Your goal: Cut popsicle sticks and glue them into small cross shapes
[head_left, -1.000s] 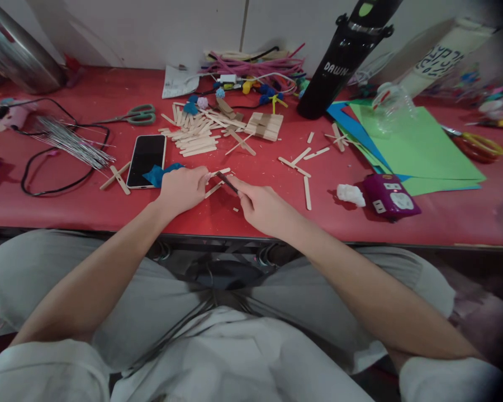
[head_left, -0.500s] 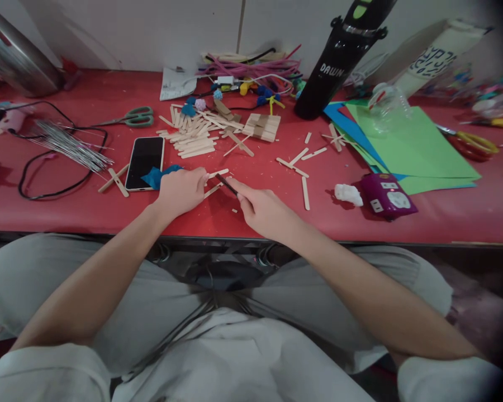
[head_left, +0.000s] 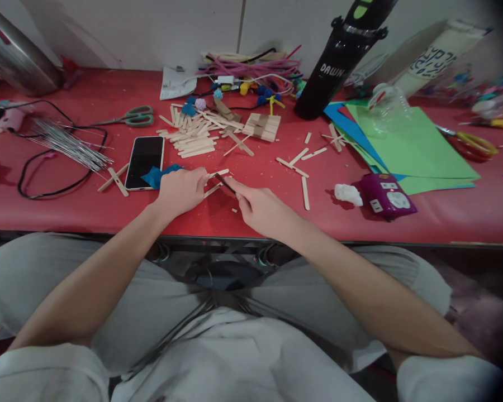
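Note:
My left hand (head_left: 181, 191) rests on the red tabletop, its fingers closed around a popsicle stick (head_left: 223, 171) that pokes out to the right. In my right hand (head_left: 263, 207) is a thin dark knife-like tool (head_left: 227, 185), its tip lying across the stick close to my left fingertips. Another light wooden piece (head_left: 212, 191) lies just under the tool. Beside my left hand, a crumpled blue piece (head_left: 154, 177) overlaps a phone (head_left: 146, 162). Small wood chips are scattered between and below the hands.
Behind the hands lies a heap of popsicle sticks (head_left: 195, 137) with a square stick panel (head_left: 262, 127). Scissors (head_left: 138, 116), metal wires (head_left: 69, 144) and a black cable are left. To the right stand a black bottle (head_left: 331, 67), coloured paper (head_left: 427, 145) and a purple socket block (head_left: 388, 195).
The dark tool and my right hand have shifted very slightly up and left along the stick. My left hand stays in place with its hold on the stick.

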Action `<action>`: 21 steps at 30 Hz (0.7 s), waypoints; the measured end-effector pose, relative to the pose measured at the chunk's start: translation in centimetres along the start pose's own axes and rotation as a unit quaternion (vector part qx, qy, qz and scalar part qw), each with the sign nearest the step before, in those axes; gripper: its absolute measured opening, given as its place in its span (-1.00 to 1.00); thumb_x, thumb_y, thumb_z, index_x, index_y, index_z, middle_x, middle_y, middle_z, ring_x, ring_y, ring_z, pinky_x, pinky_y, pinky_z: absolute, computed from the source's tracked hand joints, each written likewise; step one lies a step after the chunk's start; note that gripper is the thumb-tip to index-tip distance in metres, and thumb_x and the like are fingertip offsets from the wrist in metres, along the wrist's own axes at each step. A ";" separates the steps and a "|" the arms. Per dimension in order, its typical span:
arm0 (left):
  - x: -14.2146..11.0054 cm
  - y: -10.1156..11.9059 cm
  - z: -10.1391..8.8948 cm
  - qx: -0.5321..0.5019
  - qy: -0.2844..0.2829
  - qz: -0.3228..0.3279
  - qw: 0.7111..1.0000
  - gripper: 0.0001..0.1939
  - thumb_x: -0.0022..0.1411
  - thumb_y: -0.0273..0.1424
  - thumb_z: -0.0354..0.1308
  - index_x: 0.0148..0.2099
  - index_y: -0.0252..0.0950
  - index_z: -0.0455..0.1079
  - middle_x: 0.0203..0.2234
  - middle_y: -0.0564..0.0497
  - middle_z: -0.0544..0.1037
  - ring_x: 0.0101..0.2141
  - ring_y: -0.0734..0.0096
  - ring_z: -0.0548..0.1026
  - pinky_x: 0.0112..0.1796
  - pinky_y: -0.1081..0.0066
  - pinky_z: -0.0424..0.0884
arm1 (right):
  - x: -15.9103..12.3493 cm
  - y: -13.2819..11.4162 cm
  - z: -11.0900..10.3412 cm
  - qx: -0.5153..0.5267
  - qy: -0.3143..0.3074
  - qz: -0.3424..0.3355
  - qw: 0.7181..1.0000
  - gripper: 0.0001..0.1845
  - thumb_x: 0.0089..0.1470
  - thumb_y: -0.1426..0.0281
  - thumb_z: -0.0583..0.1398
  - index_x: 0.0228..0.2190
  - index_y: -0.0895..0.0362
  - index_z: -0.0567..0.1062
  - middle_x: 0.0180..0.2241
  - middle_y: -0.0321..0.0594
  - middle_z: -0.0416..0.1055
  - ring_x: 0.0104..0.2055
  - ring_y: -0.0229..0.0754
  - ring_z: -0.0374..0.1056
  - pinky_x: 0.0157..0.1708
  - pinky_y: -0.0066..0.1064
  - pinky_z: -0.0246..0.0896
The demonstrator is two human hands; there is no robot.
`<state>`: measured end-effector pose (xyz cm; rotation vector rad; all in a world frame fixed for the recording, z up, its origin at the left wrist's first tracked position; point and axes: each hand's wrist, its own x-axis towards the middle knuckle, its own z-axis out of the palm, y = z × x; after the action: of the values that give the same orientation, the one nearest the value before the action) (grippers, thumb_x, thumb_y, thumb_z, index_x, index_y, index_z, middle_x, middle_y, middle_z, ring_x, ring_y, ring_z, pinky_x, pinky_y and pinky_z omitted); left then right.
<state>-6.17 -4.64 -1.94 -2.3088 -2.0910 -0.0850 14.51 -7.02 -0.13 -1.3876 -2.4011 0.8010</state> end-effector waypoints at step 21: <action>-0.3 -1.3 -0.8 -0.180 0.106 -0.020 0.978 -0.62 0.41 -0.22 -0.21 -0.31 -0.25 0.34 -0.55 -0.02 0.44 -0.47 0.33 0.42 -0.43 0.33 0.14 | -0.5 1.8 -0.7 -0.136 0.070 0.031 0.988 -0.32 0.22 0.46 0.00 0.36 0.04 0.11 -0.17 -0.01 0.46 -0.24 -0.02 0.41 -0.23 -0.23 0.29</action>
<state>-7.55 -4.85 -1.14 -2.3064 -2.1580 -0.7340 16.39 -6.47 -0.57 -1.5657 -2.4357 0.3836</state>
